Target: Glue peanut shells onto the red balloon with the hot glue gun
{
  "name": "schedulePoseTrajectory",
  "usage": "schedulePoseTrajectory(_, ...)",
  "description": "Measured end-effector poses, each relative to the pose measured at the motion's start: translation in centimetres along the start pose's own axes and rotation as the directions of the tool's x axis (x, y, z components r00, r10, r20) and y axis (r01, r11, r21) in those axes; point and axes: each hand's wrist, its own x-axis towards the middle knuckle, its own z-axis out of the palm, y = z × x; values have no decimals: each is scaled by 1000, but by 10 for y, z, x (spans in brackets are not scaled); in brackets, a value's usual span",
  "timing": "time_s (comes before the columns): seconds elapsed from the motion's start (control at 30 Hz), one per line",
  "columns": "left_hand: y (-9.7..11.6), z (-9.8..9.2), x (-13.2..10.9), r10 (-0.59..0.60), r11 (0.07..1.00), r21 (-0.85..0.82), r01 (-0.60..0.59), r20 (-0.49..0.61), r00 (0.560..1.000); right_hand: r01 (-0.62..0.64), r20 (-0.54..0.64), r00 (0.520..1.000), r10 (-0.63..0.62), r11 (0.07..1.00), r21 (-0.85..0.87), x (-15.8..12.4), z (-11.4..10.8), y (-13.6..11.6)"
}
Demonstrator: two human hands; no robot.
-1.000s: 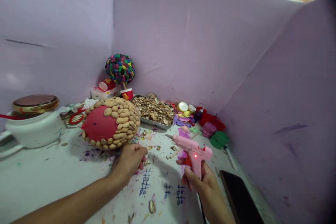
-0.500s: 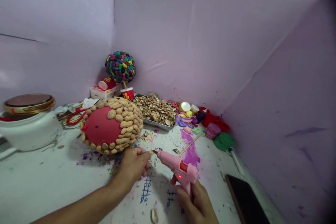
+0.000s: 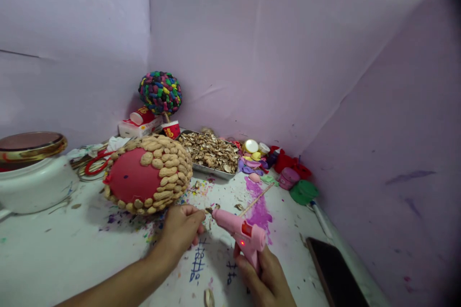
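My right hand (image 3: pixel 264 273) is wrapped round the grip of a pink hot glue gun (image 3: pixel 239 228), whose small red light glows. Its dark nozzle points left, at the fingertips of my left hand (image 3: pixel 183 224). Those fingers are pinched together on a small tan peanut shell (image 3: pixel 207 210), mostly hidden by the fingers and nozzle. Just behind the left hand lies a red balloon (image 3: pixel 135 175), partly covered with peanut shells (image 3: pixel 169 165); its left-facing side is bare red.
A metal tray (image 3: pixel 214 172) heaped with shells sits behind. At left stands a white pot (image 3: pixel 36 184); at right lie a phone (image 3: pixel 334 273), a green lid (image 3: pixel 304 193) and a stick (image 3: pixel 256 200). A colourful ball (image 3: pixel 160 92) stands in the back corner.
The view has shifted slightly, moving everything a little left in the picture. Both hands keep nearly the same pose, with the nozzle still at the left fingertips.
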Motion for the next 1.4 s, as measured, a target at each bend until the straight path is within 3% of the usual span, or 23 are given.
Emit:
schedulePoseTrajectory(0.73,1,2,-2,13,1000,-1,-13,-28,1000,-2,39,999,3,999,-32,1,0,0)
schedulePoseTrajectory(0.9,1,2,-1,25,1000,-8,-26,-27,999,-13,-42,999,11,999,-44,-1,2,2)
schedulePoseTrajectory(1.4,1,2,-3,30,999,-9,-30,-47,998,0,-48,999,-4,997,-77,0,-1,3)
